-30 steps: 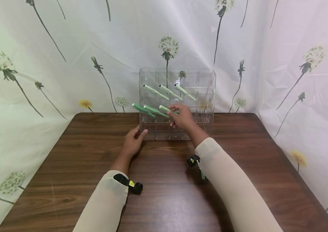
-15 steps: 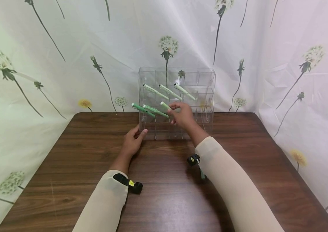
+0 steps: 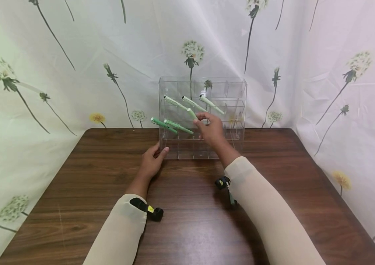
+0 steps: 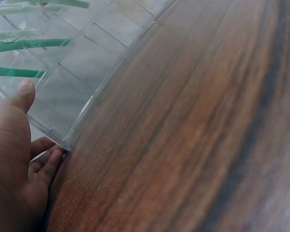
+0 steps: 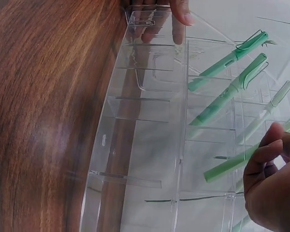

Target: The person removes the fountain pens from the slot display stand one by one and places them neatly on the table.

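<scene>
Light-green pen (image 3: 192, 113) sits pinched in the right hand (image 3: 211, 129); left hand (image 3: 151, 162) grips the rack (image 3: 185, 148); positioning apparently needs careful aim.

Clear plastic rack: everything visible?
The clear, plastic-looking rack stands upright on the brown wood-grain table, its rows split by thin dividers. Three pale green pens lean in the back, two darker green pens nearer the front. The person's left hand grips its left side near the lower corner. Whether the light green pen in the right hand touches it is unclear.
</scene>
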A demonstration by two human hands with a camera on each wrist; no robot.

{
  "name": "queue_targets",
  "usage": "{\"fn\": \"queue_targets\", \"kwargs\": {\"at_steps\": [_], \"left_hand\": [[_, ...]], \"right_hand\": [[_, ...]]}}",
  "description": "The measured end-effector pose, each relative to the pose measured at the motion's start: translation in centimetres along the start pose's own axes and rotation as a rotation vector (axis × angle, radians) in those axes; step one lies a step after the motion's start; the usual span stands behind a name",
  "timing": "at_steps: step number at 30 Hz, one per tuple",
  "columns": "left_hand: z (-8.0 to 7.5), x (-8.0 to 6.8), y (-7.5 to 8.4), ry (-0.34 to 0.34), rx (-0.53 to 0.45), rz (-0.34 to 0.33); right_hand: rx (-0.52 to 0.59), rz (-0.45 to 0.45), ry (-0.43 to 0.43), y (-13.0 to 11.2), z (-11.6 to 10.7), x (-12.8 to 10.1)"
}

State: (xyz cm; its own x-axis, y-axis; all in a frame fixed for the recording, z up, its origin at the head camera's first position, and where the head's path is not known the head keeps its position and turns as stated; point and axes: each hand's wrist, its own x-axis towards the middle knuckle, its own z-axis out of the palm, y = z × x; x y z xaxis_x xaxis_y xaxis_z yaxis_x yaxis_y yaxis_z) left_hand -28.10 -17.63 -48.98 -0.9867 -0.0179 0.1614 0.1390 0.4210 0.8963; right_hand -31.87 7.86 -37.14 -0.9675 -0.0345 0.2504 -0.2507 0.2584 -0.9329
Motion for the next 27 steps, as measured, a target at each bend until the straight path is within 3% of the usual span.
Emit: {"fn": "queue_targets", "kwargs": {"at_steps": [7,18,27], "left_hand": [[0.0,0.0,0.0,0.003,-0.004,0.001],[0.1,0.0,0.0,0.000,0.000,0.010],[0.0,0.0,-0.1,-0.002,0.011,0.016]], "right_hand": [[0.042,-0.055,0.025,-0.4,-0.7,-0.2],[0.090,-0.273,0.094,-1.2,-1.3,-0.6],[0.076,-0.305,0.066,-2.0,-1.9,-1.5]]}}
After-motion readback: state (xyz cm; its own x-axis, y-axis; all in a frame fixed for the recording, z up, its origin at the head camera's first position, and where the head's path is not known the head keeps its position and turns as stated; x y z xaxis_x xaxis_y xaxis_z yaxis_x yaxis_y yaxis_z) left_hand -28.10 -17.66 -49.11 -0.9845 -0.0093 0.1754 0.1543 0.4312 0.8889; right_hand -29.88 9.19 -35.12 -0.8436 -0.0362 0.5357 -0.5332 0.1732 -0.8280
